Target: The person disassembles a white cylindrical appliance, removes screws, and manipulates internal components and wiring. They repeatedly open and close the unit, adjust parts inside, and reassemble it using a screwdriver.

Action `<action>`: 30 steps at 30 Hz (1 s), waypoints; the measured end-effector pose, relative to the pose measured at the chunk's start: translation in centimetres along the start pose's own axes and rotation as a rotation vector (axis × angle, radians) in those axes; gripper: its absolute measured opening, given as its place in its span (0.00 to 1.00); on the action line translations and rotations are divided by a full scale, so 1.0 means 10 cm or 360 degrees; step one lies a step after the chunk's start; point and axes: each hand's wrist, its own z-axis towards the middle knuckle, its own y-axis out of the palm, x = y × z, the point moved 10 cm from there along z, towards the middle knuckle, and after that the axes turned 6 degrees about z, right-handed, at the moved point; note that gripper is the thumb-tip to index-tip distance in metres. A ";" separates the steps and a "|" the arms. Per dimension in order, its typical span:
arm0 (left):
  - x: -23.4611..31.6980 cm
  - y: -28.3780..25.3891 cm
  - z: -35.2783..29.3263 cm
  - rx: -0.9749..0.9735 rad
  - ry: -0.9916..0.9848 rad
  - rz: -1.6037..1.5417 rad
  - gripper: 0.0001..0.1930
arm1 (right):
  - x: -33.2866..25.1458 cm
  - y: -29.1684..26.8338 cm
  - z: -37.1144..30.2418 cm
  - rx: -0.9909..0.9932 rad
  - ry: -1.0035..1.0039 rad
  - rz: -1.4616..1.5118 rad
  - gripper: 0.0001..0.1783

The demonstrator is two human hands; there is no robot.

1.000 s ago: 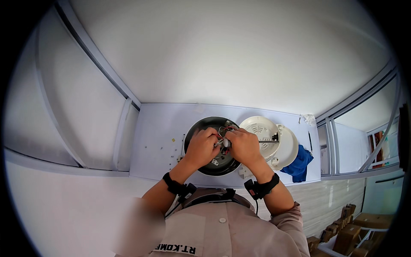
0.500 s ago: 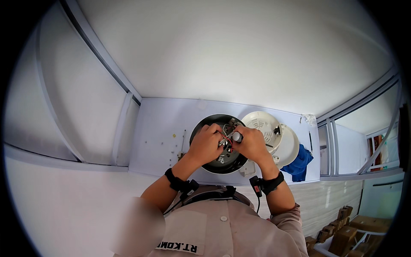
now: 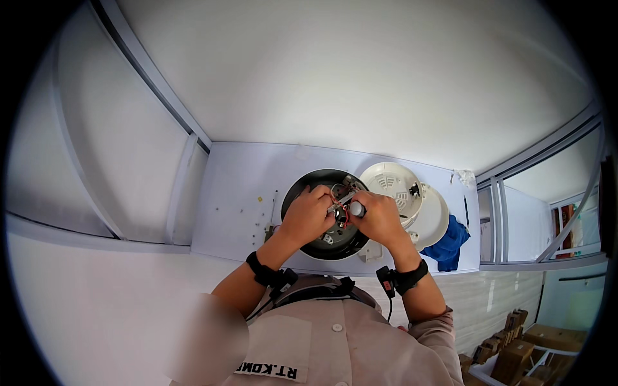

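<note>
Right hand (image 3: 378, 216): curled round grey-ended tool (image 3: 357, 208) | left hand (image 3: 310, 214): bent over red wires (image 3: 334, 197), hold unclear | black bowl (image 3: 338, 251): beneath both | hands wider apart than a second ago, wires likely easier reached

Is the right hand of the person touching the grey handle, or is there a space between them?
Touching. The head view shows it: the right hand has its grip around the grey handle, whose round end pokes out beside the thumb.

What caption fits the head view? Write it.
Left hand at wires in a dark bowl; right hand gripping a screwdriver; white covers beside.
</note>
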 end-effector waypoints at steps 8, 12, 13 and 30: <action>0.03 0.04 0.01 -0.0033 0.0011 -0.0002 0.07 | 0.04 0.04 0.00 0.0022 -0.0013 -0.0126 0.17; 0.06 0.05 0.03 -0.0082 0.0093 -0.0008 0.07 | 0.01 0.05 0.01 -0.0022 -0.0033 -0.0154 0.16; 0.06 0.06 0.03 -0.0102 0.0076 -0.0009 0.07 | 0.01 0.06 0.02 -0.0038 -0.0036 -0.0164 0.16; 0.02 -0.08 -0.02 0.0073 -0.0021 -0.0214 0.17 | 0.01 0.09 0.03 -0.0087 -0.0037 -0.0209 0.15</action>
